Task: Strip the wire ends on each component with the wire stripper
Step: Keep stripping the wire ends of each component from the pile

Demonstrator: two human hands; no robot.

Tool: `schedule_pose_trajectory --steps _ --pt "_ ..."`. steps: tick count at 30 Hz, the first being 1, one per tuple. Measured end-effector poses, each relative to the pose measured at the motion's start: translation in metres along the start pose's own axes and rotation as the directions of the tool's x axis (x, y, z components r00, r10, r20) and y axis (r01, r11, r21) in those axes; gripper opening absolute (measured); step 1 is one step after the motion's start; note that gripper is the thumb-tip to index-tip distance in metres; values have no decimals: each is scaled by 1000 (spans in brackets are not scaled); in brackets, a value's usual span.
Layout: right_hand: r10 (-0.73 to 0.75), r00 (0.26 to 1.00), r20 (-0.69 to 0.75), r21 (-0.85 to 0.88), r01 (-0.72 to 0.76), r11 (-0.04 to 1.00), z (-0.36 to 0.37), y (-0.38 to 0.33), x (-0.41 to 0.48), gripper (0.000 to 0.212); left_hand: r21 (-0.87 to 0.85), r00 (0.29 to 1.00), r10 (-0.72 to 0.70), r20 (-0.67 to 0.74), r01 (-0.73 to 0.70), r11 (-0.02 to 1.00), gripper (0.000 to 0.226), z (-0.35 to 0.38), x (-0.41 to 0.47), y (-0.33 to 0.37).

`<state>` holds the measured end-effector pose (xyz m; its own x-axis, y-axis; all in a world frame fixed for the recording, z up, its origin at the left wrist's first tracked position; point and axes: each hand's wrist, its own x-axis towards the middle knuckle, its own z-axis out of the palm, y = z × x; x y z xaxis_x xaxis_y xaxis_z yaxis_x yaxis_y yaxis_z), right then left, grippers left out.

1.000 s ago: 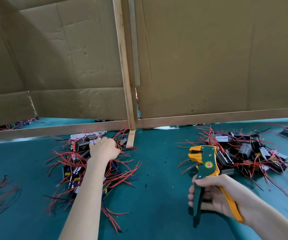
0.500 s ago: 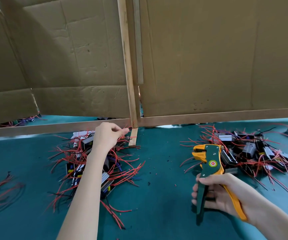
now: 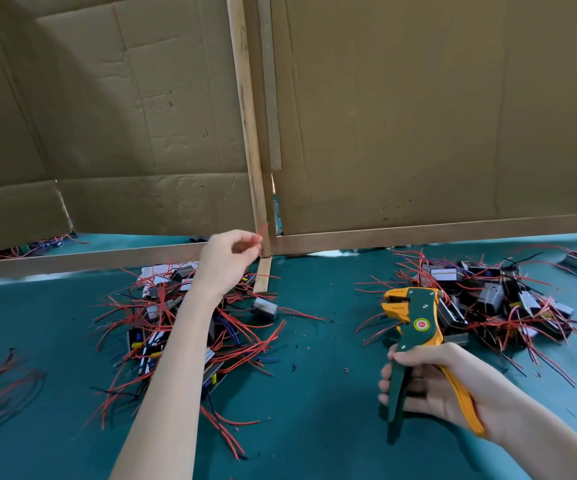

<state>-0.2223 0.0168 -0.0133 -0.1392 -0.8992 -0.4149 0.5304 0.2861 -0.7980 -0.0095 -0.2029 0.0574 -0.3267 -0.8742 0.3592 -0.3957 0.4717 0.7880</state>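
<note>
- Step in hand, as I judge it: fetching the next wire to strip. The left hand (image 3: 226,259) hovers above the left pile of components (image 3: 162,317), with thumb and forefinger pinching the tip of a red wire (image 3: 262,231) and the other fingers loosely curled.
- I cannot tell which component that wire belongs to, because its run is hidden behind the hand and wrist.
- The right hand (image 3: 436,386) grips the wire stripper (image 3: 418,323) by its green and yellow handles, with the head pointing up and away. The handles stand apart, so the tool looks unsqueezed.
- The stripper's head sits just beside the right pile of components (image 3: 494,303), well apart from the pinched wire. Bare teal tabletop (image 3: 314,410) lies between the two hands.
- The next move, by my reckoning, calls for bringing the wire end and the stripper's mouth together over the middle of the tabletop. The tip then goes squarely into the mouth before the squeeze.
- The wire is thin and limp, so a pinch close to its end should help steer it.
- The left pile is a tangle, and neighbouring wires may drag up with the chosen one.
</note>
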Motion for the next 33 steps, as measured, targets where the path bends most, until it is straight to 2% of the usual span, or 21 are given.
schedule_pose_trajectory --steps 3,5,6,8,10,12,14,16,20,24,26,29,31,33 --pt "0 1000 4 4 0 1000 0 1 0 32 72 952 175 -252 -162 984 20 -9 -4 14" --pt "-3 1000 5 1 3 1000 0 1 1 31 58 899 287 -330 -285 957 18 -14 -8 28" --pt "-6 1000 5 -3 6 1000 0 2 1 31 4 884 315 -345 -334 942 17 -15 -10 35" --pt "-9 1000 5 -11 9 1000 1 2 1 32 -217 889 303 -343 -389 895 16 -14 -15 51" --pt "-11 1000 5 -13 12 1000 1 1 0 30 -452 918 280 -281 -384 805 16 -10 -18 61" --pt "-16 1000 6 -15 16 1000 2 0 -1 28 -603 943 297 -150 -325 729 14 -2 -19 63" --pt "-17 1000 4 -13 17 1000 2 0 -1 27 -662 951 309 3 -230 713 15 9 -19 57" --pt "-20 1000 3 -12 20 1000 2 -1 -2 27 -654 950 282 131 -130 745 17 22 -19 46" --pt "-25 1000 7 -11 25 1000 2 -1 -2 28 -515 944 128 305 50 856 30 50 -17 17" --pt "-24 1000 1 -7 24 1000 0 0 0 31 -189 934 -80 348 153 970 61 66 -10 -10" --pt "-26 1000 2 -3 26 1000 0 0 0 31 -31 938 -108 328 125 992 67 69 -8 -19" --pt "-27 1000 6 3 27 1000 -1 0 1 33 169 960 -42 278 -6 986 72 63 -6 -26" --pt "-25 1000 8 4 25 1000 -1 1 1 32 304 931 -4 365 -115 946 72 56 -5 -30" --pt "-23 1000 8 2 23 1000 -1 1 1 30 377 879 -30 476 -173 910 59 52 -6 -33"
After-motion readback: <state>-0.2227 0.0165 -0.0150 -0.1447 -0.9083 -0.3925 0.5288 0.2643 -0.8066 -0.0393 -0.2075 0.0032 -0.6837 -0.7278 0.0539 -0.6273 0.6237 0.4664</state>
